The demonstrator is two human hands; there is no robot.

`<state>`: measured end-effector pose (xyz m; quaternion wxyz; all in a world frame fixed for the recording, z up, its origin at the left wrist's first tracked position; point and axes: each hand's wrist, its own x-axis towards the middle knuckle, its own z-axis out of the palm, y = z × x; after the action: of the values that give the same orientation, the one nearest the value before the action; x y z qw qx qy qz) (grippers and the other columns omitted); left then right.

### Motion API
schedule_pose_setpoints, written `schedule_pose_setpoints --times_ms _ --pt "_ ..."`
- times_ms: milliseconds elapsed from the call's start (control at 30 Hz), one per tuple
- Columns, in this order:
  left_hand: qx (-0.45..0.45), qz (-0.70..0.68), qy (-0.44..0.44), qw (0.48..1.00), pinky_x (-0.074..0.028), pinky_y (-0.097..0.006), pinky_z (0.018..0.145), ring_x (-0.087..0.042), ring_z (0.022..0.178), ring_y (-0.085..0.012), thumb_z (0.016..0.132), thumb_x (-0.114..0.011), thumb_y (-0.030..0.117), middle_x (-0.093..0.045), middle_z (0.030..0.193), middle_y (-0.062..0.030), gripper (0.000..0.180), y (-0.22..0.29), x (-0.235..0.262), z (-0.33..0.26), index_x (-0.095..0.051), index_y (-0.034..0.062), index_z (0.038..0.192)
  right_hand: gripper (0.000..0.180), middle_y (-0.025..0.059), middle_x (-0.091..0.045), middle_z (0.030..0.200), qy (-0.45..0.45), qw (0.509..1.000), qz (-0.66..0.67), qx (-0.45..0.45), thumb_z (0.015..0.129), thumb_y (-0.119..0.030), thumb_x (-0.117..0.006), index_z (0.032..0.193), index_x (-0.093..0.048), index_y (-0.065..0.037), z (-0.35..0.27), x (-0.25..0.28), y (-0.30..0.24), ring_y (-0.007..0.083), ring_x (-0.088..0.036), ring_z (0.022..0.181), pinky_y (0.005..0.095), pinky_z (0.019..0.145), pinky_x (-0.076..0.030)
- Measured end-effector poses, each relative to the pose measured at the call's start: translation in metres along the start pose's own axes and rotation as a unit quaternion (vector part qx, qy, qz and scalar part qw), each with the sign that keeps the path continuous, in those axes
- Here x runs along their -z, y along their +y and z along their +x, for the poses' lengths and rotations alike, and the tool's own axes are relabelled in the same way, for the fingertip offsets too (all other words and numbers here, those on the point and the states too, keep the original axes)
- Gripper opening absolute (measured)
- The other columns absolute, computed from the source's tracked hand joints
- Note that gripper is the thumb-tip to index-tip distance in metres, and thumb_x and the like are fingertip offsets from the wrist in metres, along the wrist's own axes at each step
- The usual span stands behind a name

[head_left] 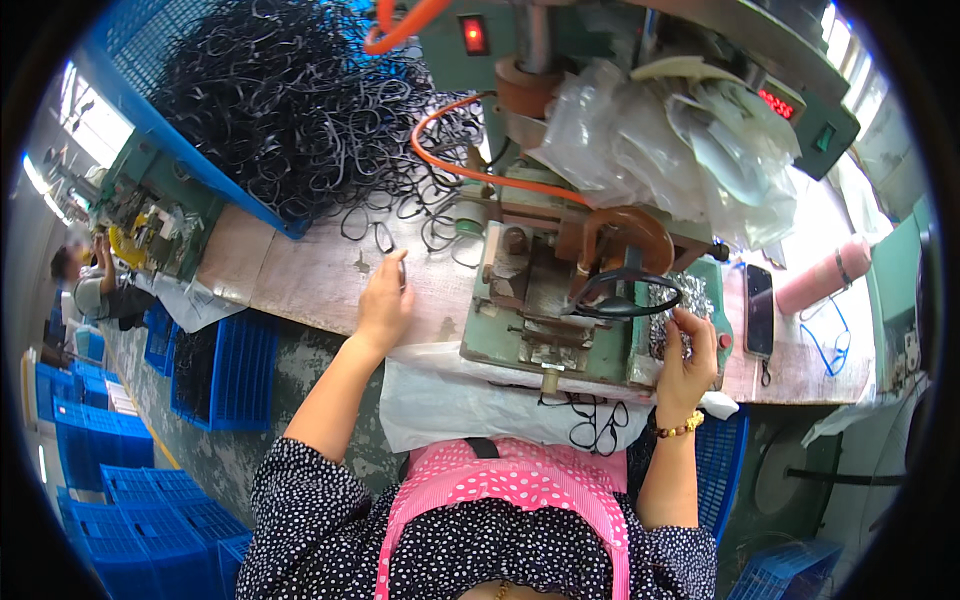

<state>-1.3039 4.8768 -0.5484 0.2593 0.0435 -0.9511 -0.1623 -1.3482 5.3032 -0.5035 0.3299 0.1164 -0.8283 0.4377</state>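
Observation:
My left hand (384, 303) rests on the wooden bench (300, 275) and pinches a thin black ring (388, 240) at the edge of the loose pile. My right hand (686, 358) reaches into a small heap of shiny metal pieces (690, 296) on the right side of a green press machine (545, 290), its fingers closed around something small. A black ring (625, 292) lies looped on the machine's bed, just left of that hand.
A big heap of black rings (300, 100) fills a blue crate at the back left. An orange hose (480, 172), crumpled clear bags (660, 140), a phone (759, 310), a pink bottle (825, 277), blue crates (210, 370) and another person (95, 285) at far left surround the bench.

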Motion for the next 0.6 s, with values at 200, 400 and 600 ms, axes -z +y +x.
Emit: schedule_pose_setpoints --times_ms 200,400,600 --pt "0.311 -0.355 -0.001 0.881 -0.043 -0.022 0.051 -0.051 0.057 -0.0072 0.097 -0.057 0.004 -0.054 0.071 -0.0003 0.032 -0.009 0.034 -0.024 -0.044 0.0002 0.126 0.011 0.0064 -0.073 0.087 -0.005 1.000 -0.002 0.001 0.090 0.002 -0.065 0.096 -0.072 -0.003 -0.002 0.003 0.001 0.0224 -0.069 0.081 0.0492 0.113 -0.039" --pt "0.329 -0.433 0.006 0.839 -0.049 -0.022 0.064 -0.063 0.070 -0.0094 0.101 -0.062 0.013 -0.062 0.081 -0.0015 0.011 0.014 0.063 -0.017 -0.058 0.0022 0.103 0.013 0.0055 -0.072 0.091 -0.025 1.000 0.003 0.019 0.088 0.003 -0.065 0.095 -0.072 -0.005 0.000 0.009 0.000 0.0214 -0.068 0.087 0.0482 0.111 -0.039" --pt "0.167 -0.507 0.150 0.832 -0.047 -0.027 0.091 -0.067 0.093 -0.0141 0.100 -0.064 0.012 -0.070 0.100 -0.0055 0.014 0.105 0.104 0.001 -0.064 0.0028 0.110 0.014 0.0051 -0.068 0.090 -0.037 0.990 0.121 -0.063 0.086 0.008 -0.066 0.094 -0.070 -0.003 0.010 0.016 -0.014 0.0176 -0.064 0.089 0.0366 0.100 -0.045"
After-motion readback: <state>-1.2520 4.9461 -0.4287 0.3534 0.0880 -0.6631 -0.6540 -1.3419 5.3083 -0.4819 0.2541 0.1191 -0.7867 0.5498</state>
